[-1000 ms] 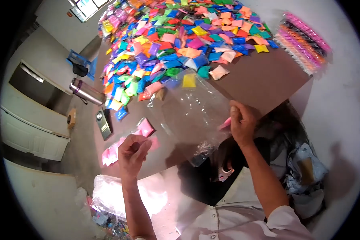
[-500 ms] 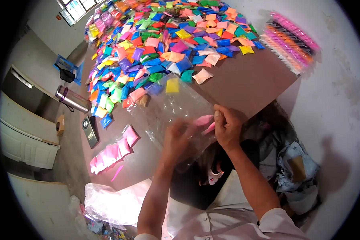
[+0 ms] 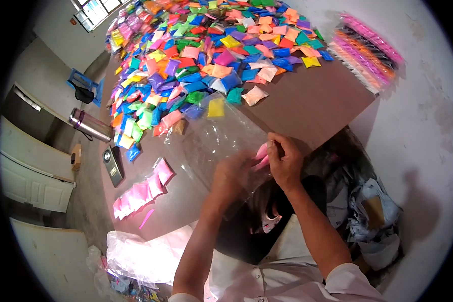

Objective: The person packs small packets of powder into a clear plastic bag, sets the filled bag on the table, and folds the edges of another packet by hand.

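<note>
My right hand (image 3: 286,162) pinches pink packets (image 3: 261,155) between thumb and fingers at the near edge of the table. Close beside them is my left hand (image 3: 230,176), smeared by motion, so its fingers do not show clearly. A large clear plastic bag (image 3: 219,136) spreads over the table under and beyond both hands; a yellow patch (image 3: 216,107) shows at its far end. To the left lies a row of overlapping pink packets (image 3: 141,194), with a thin pink strip (image 3: 146,219) below it.
A big heap of colourful small packets (image 3: 196,60) covers the table's far side. Bundled packs (image 3: 367,53) lie at the right by the wall. A steel flask (image 3: 91,125) and a dark boxy device (image 3: 113,165) are at the left. Crumpled plastic (image 3: 141,256) lies nearer me.
My left hand has shifted slightly right and up, closer to my right hand. Less of the pink packets shows between the hands. My right hand has hardly moved.
</note>
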`<state>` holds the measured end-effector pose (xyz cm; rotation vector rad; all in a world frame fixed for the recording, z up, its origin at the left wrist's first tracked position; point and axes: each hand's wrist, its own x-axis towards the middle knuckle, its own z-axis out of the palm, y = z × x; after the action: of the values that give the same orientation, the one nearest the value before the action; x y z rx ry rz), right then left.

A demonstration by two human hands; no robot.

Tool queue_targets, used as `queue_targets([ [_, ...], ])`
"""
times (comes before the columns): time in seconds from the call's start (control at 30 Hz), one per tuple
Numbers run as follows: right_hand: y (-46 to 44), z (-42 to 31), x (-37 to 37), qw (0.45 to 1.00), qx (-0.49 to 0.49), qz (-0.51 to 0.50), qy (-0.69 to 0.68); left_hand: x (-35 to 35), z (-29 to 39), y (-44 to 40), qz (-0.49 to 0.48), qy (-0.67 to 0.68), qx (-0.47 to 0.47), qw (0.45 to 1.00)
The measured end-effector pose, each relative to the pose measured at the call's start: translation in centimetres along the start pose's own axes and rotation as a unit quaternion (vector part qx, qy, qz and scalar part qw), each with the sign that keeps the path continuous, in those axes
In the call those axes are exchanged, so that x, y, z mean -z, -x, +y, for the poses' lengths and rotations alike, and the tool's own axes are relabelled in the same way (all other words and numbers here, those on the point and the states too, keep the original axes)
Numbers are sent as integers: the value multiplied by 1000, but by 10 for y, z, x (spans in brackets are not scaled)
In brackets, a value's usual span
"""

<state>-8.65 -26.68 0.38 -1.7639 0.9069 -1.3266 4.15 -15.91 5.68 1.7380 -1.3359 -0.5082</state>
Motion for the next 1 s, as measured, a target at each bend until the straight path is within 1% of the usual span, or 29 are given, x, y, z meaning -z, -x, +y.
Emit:
queue_targets([
  [0.03, 0, 1, 0, 1000, 0, -1, -5, -2, -8, 0, 2, -4, 2, 1000],
  [0.1, 0, 3, 0, 1000, 5, 4, 25, -4, -33, 4, 32, -46, -54, 997],
  [0.13, 0, 2, -1, 1000, 2, 1, 14, 4, -34, 10, 35, -57, -50, 997],
  [0.2, 0, 3, 0, 1000, -5, 2, 12, 18, -33, 21, 78, -68, -28, 994],
  [0.23, -1, 7, 1, 999, 19, 3, 32, 32, -34, 27, 77, -76, -24, 994],
  [0.3, 0, 5, 0, 1000, 6, 0, 14, 75, -40, 41, 143, -129, 107, 975],
  [0.33, 0, 4, 0, 1000, -3, -2, 2, 95, -48, 47, 184, -138, 98, 968],
  [0.37, 0, 5, -1, 1000, -5, -1, -2, 120, -70, 54, 193, -221, 72, 953],
  [0.4, 0, 6, -1, 1000, 2, 3, 0, 141, -84, 60, 188, -274, 90, 939],
  [0.43, 0, 7, -1, 1000, 10, 6, 3, 161, -100, 68, 175, -323, 92, 925],
  [0.47, 0, 6, -2, 1000, 10, 6, 1, 175, -111, 75, 167, -345, 82, 920],
  [0.53, 1, 5, -2, 1000, 7, 8, -4, 185, -99, 76, 124, -314, 205, 919],
  [0.57, 0, 5, -2, 1000, 8, 8, -5, 188, -102, 77, 125, -314, 205, 918],
  [0.63, 0, 4, -2, 1000, 16, 13, 7, 191, -111, 79, 105, -304, 175, 930],
  [0.67, 1, 4, -2, 1000, 17, 13, 7, 195, -114, 81, 105, -304, 175, 931],
  [0.73, 0, 3, -1, 1000, -1, 12, 3, 197, -110, 80, 118, -302, 71, 943],
  [0.77, 0, 1, 0, 1000, -1, 13, 6, 199, -106, 81, 116, -300, 70, 944],
  [0.83, -1, -2, 1, 1000, 13, 11, 22, 199, -65, 79, 104, -191, 148, 965],
  [0.87, -1, -1, 2, 999, 14, 11, 29, 195, -58, 80, 137, -85, 159, 974],
  [0.93, -1, 4, 0, 999, 31, 8, 15, 188, -49, 78, 147, 8, 144, 979],
  [0.97, 0, 3, -1, 1000, 15, 9, 10, 177, -45, 74, 145, 14, 142, 979],
  [1.0, 0, 3, -2, 1000, 18, 9, 16, 160, -40, 68, 161, 52, 129, 977],
])
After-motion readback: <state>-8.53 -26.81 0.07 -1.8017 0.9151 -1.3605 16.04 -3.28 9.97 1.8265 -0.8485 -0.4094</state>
